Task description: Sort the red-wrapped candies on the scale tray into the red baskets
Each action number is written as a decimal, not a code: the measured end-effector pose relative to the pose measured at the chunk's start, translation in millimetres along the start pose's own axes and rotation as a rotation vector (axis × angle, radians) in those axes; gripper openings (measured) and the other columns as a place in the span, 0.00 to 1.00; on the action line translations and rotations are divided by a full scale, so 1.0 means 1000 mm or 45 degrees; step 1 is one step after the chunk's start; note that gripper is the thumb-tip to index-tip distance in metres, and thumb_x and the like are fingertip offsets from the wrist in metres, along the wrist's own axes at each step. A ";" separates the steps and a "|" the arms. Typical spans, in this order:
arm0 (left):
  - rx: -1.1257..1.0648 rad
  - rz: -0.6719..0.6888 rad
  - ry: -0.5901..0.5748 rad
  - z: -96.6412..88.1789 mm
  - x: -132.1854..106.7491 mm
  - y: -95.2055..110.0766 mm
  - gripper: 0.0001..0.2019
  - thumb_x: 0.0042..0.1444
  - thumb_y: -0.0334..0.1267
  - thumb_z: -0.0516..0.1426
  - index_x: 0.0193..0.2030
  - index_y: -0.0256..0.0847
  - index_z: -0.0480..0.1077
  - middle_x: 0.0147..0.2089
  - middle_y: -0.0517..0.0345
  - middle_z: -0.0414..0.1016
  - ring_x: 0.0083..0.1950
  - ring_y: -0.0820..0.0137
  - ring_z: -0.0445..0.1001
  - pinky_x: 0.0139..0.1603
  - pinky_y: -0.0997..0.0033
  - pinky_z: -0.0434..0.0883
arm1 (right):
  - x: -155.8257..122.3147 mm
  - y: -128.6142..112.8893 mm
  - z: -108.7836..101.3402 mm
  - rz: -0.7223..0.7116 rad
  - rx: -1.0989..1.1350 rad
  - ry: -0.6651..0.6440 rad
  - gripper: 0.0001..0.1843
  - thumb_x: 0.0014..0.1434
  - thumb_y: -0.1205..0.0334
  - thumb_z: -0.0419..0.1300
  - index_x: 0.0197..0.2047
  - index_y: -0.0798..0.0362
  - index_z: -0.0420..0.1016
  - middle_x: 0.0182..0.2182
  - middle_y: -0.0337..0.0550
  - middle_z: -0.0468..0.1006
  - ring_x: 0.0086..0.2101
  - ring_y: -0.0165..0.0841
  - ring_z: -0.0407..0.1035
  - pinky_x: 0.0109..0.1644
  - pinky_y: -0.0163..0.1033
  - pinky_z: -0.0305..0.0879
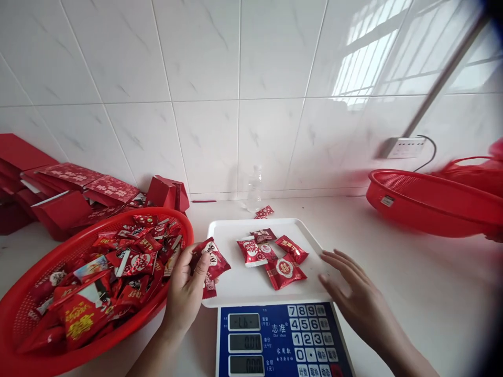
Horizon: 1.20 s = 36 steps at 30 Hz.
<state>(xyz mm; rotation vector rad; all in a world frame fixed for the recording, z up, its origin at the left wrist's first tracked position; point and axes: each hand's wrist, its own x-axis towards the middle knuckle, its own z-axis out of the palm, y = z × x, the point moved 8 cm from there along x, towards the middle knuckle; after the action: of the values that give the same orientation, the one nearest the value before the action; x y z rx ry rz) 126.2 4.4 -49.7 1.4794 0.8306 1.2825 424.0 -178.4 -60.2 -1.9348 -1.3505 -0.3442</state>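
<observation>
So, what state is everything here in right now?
Left hand: closed around red packets
Tray: loaded with several more packets
Right hand: open, fingers near the tray's right edge
Scale: on, top display apparently "-Lb-"
Left basket: heaped with wrapped pieces
Right basket: opening upward, partly out of frame
Clear bottle: standing upright
Red cartons: piled together

White countertop (432,293) bearing digital scale (279,315), filled red basket (129,325), red boxes (70,193), clear bottle (254,189)
</observation>
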 end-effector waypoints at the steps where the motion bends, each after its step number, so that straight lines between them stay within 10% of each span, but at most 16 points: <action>1: 0.015 0.007 0.007 -0.001 0.000 -0.001 0.19 0.59 0.54 0.59 0.48 0.43 0.74 0.41 0.55 0.77 0.41 0.67 0.75 0.40 0.74 0.74 | 0.006 -0.007 0.005 -0.033 -0.024 -0.104 0.28 0.65 0.40 0.50 0.56 0.49 0.74 0.56 0.53 0.76 0.61 0.52 0.63 0.57 0.61 0.69; 7: 0.103 0.054 0.025 -0.004 0.001 0.003 0.19 0.58 0.55 0.59 0.46 0.43 0.75 0.38 0.56 0.76 0.39 0.68 0.74 0.38 0.75 0.73 | 0.030 -0.050 0.037 -0.060 -0.095 -0.811 0.38 0.63 0.41 0.56 0.71 0.43 0.56 0.72 0.48 0.49 0.70 0.53 0.35 0.68 0.66 0.45; 11: 0.155 0.092 0.033 -0.005 0.003 0.004 0.19 0.58 0.55 0.59 0.46 0.42 0.76 0.39 0.56 0.76 0.40 0.66 0.74 0.40 0.73 0.72 | 0.035 -0.077 0.050 -0.125 -0.020 -1.015 0.41 0.59 0.43 0.61 0.71 0.42 0.55 0.72 0.47 0.47 0.70 0.56 0.34 0.68 0.68 0.44; 17: 0.168 0.089 0.056 -0.007 0.005 0.003 0.20 0.56 0.56 0.60 0.45 0.41 0.77 0.40 0.54 0.78 0.41 0.64 0.75 0.43 0.69 0.72 | 0.046 -0.088 0.050 -0.194 0.062 -0.854 0.25 0.60 0.59 0.61 0.61 0.49 0.70 0.61 0.49 0.70 0.63 0.48 0.58 0.64 0.57 0.58; 26: 0.099 0.039 0.027 -0.004 0.004 0.001 0.21 0.55 0.55 0.62 0.46 0.41 0.76 0.39 0.54 0.79 0.39 0.64 0.76 0.38 0.71 0.74 | 0.058 -0.079 0.033 -0.179 0.196 -0.450 0.20 0.52 0.74 0.57 0.47 0.48 0.75 0.44 0.44 0.78 0.44 0.39 0.72 0.47 0.44 0.72; 36: 0.126 0.074 0.051 -0.007 0.003 0.005 0.21 0.56 0.54 0.61 0.48 0.40 0.76 0.41 0.52 0.79 0.44 0.61 0.77 0.43 0.67 0.74 | 0.081 0.033 -0.069 0.116 -0.197 0.119 0.17 0.58 0.58 0.54 0.47 0.53 0.74 0.47 0.60 0.75 0.49 0.58 0.68 0.52 0.64 0.64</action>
<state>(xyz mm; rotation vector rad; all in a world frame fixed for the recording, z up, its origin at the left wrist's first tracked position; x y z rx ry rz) 119.9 7.1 -44.7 1.5705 0.8940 1.3339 499.5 -176.5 21.3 -2.0728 -1.2019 -0.5009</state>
